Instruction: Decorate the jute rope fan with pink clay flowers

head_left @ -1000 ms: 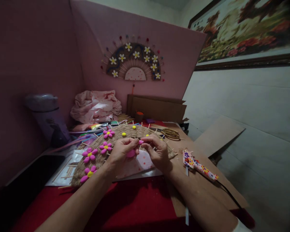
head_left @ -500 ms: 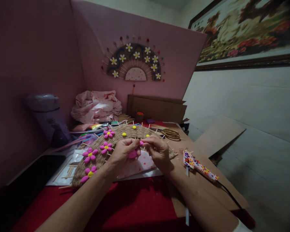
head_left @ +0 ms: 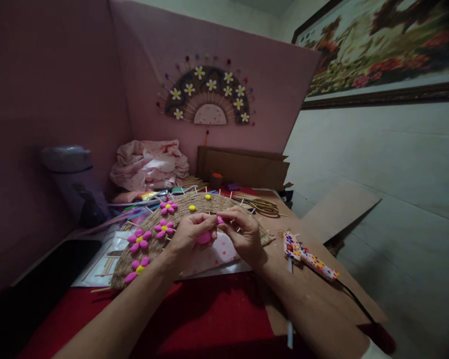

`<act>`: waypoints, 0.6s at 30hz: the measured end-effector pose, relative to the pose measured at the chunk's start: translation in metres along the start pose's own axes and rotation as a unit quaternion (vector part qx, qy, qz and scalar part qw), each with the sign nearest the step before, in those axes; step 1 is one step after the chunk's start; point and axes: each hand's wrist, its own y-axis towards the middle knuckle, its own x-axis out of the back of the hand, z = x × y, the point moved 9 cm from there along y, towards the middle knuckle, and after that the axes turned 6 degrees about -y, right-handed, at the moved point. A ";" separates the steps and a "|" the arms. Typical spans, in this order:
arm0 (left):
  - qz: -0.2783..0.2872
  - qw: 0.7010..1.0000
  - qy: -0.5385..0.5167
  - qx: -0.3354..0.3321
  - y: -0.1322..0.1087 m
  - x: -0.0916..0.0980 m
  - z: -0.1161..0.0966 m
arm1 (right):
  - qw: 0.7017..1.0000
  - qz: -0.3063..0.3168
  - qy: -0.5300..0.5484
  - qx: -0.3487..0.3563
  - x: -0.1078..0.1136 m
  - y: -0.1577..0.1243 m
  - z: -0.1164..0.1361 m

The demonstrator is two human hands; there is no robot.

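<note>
Two hands meet over the lower middle of one twine-covered half-round fan (head_left: 149, 249), which lies at the middle of the table (head_left: 209, 314). The left hand (head_left: 196, 232) has its grip closed, thumb against forefinger, around one pink lump (head_left: 205, 238). The right hand (head_left: 243, 232) has its grip nearly closed, fingertips pinching one small pink piece (head_left: 220, 220) just beside the left thumb.

Four pink flowers (head_left: 138, 240) with yellow centres show on the fan's left half, and two yellow discs (head_left: 192, 207) without petals sit along its top; the hands hide part of the rest. Toward the table's right edge lies one flower-patterned glue gun (head_left: 309, 257); one pair of scissors (head_left: 266, 207) lies behind the fan's right side. One tumbler (head_left: 73, 184) stands near the table's far left corner, and one cup (head_left: 216, 178) with orange contents stands near the far edge, before the cardboard (head_left: 243, 167). Above, one finished-looking fan (head_left: 205, 75) carries ten white flowers.
</note>
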 end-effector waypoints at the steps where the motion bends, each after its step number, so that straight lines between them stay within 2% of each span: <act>1: 0.004 1.000 0.002 -0.001 0.000 -0.001 -0.001 | 1.000 -0.001 0.001 0.001 0.000 0.000 0.000; 7: -0.020 0.999 0.028 -0.021 0.001 0.003 -0.003 | 1.000 -0.015 -0.011 0.013 0.002 0.000 0.002; 12: -0.026 0.994 0.097 -0.044 0.000 0.003 -0.008 | 0.999 -0.015 -0.026 0.023 0.002 -0.001 0.004; 18: -0.043 0.996 0.062 -0.038 0.002 0.007 -0.005 | 0.999 -0.017 -0.040 0.017 0.003 -0.001 0.004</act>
